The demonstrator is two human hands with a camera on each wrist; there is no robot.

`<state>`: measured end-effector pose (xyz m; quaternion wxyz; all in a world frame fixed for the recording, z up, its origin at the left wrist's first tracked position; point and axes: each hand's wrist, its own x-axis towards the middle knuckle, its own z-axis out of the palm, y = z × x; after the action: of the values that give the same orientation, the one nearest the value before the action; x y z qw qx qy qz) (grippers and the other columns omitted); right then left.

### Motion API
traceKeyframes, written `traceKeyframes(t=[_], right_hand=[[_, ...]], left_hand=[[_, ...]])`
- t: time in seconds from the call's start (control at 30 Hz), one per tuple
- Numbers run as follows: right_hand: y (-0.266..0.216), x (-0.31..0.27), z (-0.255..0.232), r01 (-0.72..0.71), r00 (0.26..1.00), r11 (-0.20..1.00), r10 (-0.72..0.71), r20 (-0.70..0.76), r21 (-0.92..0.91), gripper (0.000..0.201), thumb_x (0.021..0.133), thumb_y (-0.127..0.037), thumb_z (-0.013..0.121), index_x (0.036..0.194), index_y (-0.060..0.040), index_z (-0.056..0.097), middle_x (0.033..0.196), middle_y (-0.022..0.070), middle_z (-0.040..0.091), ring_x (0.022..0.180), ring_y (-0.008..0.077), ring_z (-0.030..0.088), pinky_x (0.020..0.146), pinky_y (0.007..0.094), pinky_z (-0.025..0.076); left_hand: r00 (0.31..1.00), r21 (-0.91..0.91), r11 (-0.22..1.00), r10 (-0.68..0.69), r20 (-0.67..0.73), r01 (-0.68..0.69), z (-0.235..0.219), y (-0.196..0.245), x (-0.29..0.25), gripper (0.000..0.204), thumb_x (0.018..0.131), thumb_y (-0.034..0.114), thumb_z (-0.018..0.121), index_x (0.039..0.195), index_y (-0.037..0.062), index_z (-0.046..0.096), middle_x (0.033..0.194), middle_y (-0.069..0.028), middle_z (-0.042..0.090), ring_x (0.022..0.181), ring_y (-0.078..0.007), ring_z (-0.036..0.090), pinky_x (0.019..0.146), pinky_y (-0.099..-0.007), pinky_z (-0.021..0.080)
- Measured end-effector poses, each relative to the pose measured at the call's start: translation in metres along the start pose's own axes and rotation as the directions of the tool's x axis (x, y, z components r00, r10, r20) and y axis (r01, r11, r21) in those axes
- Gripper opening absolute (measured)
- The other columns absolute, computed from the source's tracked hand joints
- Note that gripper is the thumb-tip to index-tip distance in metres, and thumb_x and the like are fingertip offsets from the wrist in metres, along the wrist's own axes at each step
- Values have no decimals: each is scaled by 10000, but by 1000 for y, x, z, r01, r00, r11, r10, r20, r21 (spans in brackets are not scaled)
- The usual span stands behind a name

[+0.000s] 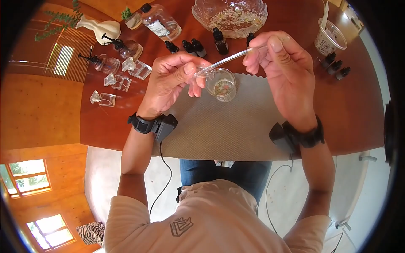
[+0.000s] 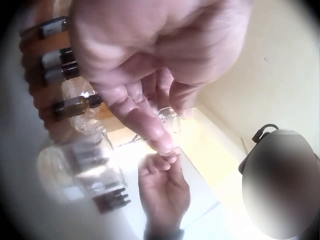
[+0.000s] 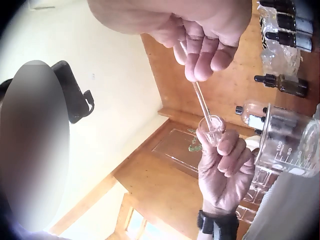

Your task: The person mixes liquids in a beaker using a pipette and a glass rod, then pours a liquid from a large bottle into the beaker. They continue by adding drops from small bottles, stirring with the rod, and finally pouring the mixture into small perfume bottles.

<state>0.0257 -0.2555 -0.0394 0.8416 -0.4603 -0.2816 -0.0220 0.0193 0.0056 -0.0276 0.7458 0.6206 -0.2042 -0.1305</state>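
My left hand (image 1: 171,80) pinches a small clear glass cup (image 3: 212,131) between thumb and fingers. My right hand (image 1: 291,71) grips the upper part of a thin clear rod (image 1: 232,58), which slants down to the left; its lower end is in the small cup. Just below and between the hands, a glass beaker (image 1: 223,85) with bits of pale green and pink at its bottom stands on the grey mat (image 1: 219,126). Measuring marks show on the beaker (image 3: 287,145) in the right wrist view. Whether the small cup holds liquid I cannot tell.
Dark dropper bottles (image 1: 220,41) stand behind the beaker, others (image 1: 335,66) at the right. Farther back are a large glass bowl (image 1: 230,19), a labelled bottle (image 1: 161,23) and a plastic cup (image 1: 331,40). Clear perfume bottles (image 1: 122,83) and a white vase (image 1: 99,28) are at the left.
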Motion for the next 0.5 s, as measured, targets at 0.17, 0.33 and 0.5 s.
traceKeyframes(t=[0.17,0.33,0.5], right_hand=[[-10,-2,3,77,997,986,-73,30,-148,345,1095,-218,450,1082,69,640,892,129,655,787,168,609,753,307,485],[-13,-5,0,130,991,977,-130,9,-168,343,1093,-203,449,1053,80,637,885,128,644,750,160,598,721,288,479],[-13,-9,-2,170,984,952,-178,-9,-255,335,1087,-200,470,1005,69,654,842,99,646,721,123,582,692,257,462]], left_hand=[[990,157,978,-130,-47,136,2,14,-2,296,1021,223,626,1086,-51,717,738,-83,690,553,-120,630,494,-214,464],[975,199,955,-207,-83,220,1,21,-2,305,1013,248,639,1062,-38,734,707,-61,672,536,-103,612,473,-206,423],[961,299,917,-225,-161,265,6,33,0,302,1007,266,651,1046,-18,746,695,-37,662,525,-93,594,464,-207,407]])
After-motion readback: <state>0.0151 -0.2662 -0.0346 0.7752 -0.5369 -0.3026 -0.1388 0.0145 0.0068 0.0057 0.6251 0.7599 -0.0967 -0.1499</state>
